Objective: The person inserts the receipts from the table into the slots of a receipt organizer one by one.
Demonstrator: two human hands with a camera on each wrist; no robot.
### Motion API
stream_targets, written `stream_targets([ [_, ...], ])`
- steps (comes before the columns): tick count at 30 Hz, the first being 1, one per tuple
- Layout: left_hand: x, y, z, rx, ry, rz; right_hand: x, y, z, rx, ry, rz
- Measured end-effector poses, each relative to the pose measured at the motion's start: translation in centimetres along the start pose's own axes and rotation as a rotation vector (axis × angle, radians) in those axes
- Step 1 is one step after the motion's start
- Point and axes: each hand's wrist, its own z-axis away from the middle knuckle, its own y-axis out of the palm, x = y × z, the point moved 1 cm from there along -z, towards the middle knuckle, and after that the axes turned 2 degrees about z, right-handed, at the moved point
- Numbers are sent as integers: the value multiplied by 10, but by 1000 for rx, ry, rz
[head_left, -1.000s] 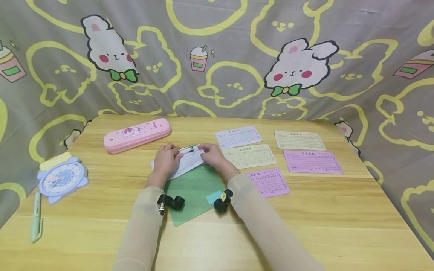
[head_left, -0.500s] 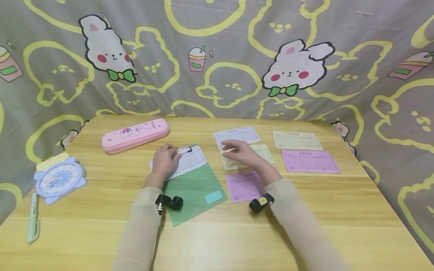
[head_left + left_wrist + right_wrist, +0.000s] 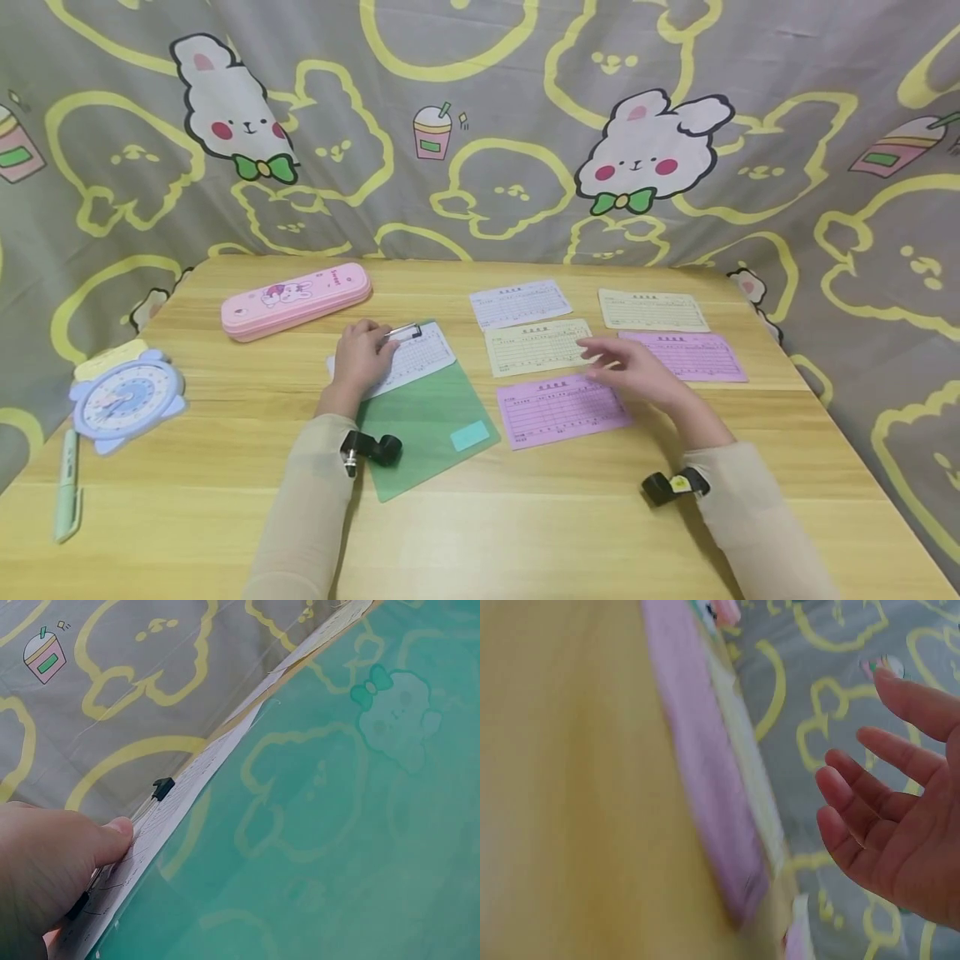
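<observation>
A green clipboard [image 3: 427, 425] lies on the table with a white printed slip [image 3: 423, 360] under its metal clip [image 3: 162, 787]. My left hand [image 3: 362, 357] holds the clip end; in the left wrist view the thumb lies on the clip's wire and the other fingers are mostly hidden. My right hand [image 3: 633, 371] hovers with relaxed, spread fingers and nothing in them. Beneath and around it are a near purple slip [image 3: 562, 412], a yellow slip [image 3: 532, 348] and a right-hand purple slip [image 3: 705, 360], which it partly covers.
Farther back lie another white slip [image 3: 519, 303] and a second yellow slip [image 3: 652, 310]. A pink pencil case [image 3: 296, 302] stands behind the clipboard. At the left are a blue clock-shaped item [image 3: 127, 400] and a green highlighter [image 3: 67, 492]. A patterned curtain [image 3: 495, 108] hangs behind.
My right hand has let go of the clipboard's clip end and swung right over the loose slips, uncovering the near purple one. The left hand has stayed at the clip.
</observation>
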Motion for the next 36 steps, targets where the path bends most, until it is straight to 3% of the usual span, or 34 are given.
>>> stream_targets([
  [6,0,1,0,-3,0,14,-27,-7,19,-17,-6,79],
  [11,1,1,1,-17,12,28,-39,-3,23,28,-50,114],
  [18,0,0,2,-25,15,30,-40,6,26,20,-9,354],
  [36,1,2,2,-10,-7,30,-35,7,26,62,52,403],
])
